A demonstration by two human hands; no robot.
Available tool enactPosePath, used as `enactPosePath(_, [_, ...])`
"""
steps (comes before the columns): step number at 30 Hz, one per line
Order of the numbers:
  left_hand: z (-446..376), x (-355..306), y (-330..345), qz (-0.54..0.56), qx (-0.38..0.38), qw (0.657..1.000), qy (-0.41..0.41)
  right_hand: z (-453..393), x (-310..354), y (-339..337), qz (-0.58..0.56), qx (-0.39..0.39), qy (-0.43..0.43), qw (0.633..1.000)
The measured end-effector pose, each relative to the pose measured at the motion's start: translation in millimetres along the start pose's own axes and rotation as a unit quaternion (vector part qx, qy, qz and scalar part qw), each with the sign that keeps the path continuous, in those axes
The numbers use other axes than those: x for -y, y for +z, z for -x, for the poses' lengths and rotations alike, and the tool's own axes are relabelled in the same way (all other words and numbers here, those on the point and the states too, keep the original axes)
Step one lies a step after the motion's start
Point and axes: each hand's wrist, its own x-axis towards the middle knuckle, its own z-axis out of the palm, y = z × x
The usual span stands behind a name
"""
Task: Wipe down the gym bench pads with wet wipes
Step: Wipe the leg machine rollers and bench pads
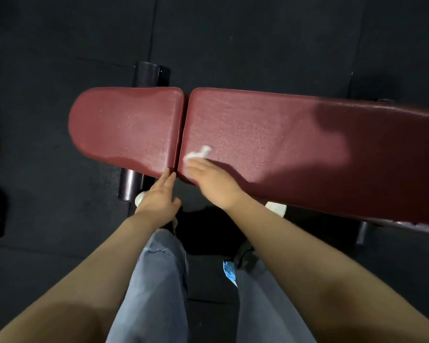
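A dark red gym bench lies across the view, with a short seat pad (pixel 126 125) on the left and a long back pad (pixel 282 144) on the right, split by a narrow gap. My right hand (pixel 209 180) lies flat on the near left corner of the long pad, fingers straight, pressing a crumpled white wet wipe (pixel 198 154) that sticks out past the fingertips. My left hand (pixel 160 196) reaches to the near edge of the seat pad, straight fingertips touching it beside the gap. Shiny damp patches show on the seat pad.
Black rubber floor mats surround the bench. Dark frame tubes (pixel 129 184) stick out below the seat pad near and far (pixel 146 73). My legs in grey jeans and white shoes (pixel 276 209) stand close against the bench. A blue scrap (pixel 229 272) shows beside my right leg.
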Motion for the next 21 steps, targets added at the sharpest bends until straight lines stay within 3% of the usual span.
enactPosePath(2, [0, 6, 2, -0.008, 0.013, 1.000, 0.005, -27, 7, 3, 0.047, 0.069, -0.075, 0.994])
enactPosePath(6, [3, 5, 6, -0.039, 0.030, 0.999, 0.023, 40, -47, -23, 0.047, 0.037, -0.076, 0.995])
enactPosePath(11, [4, -10, 20, -0.019, 0.039, 0.999, 0.013, 205, -117, -71, 0.019, -0.076, 0.130, 0.988])
enactPosePath(14, [7, -9, 25, 0.022, 0.028, 0.999, 0.009, 230, -112, -63, -0.001, -0.116, 0.193, 0.974])
enactPosePath(19, [6, -2, 26, 0.070, 0.006, 0.997, 0.011, 99, -47, -19, -0.018, -0.042, -0.005, 0.999])
enactPosePath(21, [5, 1, 27, 0.096, 0.013, 0.995, 0.007, 35, -16, -3, -0.006, -0.012, -0.035, 0.999])
